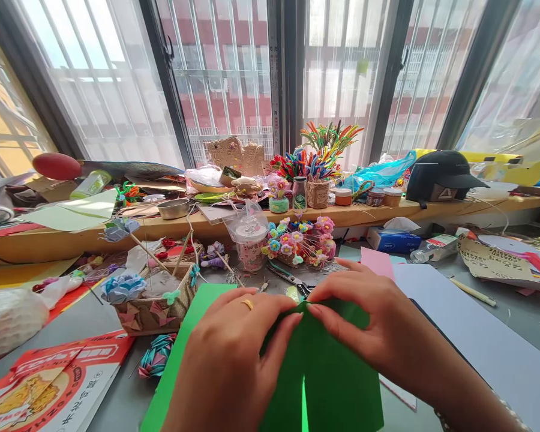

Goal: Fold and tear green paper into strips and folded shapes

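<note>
Both my hands pinch the top edge of a folded sheet of green paper point(342, 366), their fingertips almost meeting at its middle. My left hand point(234, 354), with a ring on one finger, covers much of the paper's left side. From the right, my right hand point(360, 312) grips the same edge between thumb and forefinger. A bright narrow gap runs down the paper's lower middle. Another flat green sheet point(211, 297) shows behind and left of my left hand. Just beyond my fingertips lie scissors point(288, 275), their handles partly hidden.
A cardboard box with paper flowers point(162, 312) and a printed food bag point(54, 384) are on the left. A lidded plastic cup point(251, 243) and bunched craft flowers point(297, 240) stand ahead. White sheets point(477, 324) lie right. Behind, a cluttered wooden ledge point(225, 228) holds a black cap point(441, 174).
</note>
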Demonstrator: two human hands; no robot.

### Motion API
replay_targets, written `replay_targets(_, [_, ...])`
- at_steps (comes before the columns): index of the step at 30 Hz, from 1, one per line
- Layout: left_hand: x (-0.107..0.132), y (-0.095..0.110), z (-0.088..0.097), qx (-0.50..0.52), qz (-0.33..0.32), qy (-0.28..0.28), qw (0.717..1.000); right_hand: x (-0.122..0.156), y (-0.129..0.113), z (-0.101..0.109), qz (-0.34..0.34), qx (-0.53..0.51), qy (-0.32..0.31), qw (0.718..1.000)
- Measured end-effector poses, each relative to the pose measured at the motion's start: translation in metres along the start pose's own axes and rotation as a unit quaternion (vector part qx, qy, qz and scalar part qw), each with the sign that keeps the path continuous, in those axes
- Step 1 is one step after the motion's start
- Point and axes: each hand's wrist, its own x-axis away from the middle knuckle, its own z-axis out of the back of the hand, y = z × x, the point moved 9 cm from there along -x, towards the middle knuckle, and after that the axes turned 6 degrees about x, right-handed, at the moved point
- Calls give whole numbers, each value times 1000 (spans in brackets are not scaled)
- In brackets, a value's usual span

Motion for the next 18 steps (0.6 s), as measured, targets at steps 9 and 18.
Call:
replay_targets(9, [7,25,11,-98,-93,100,986,4,-13,11,24,75,82,993])
replay_targets(18, [11,38,16,-109,-115,147,976,10,-24,26,34,94,164,981])
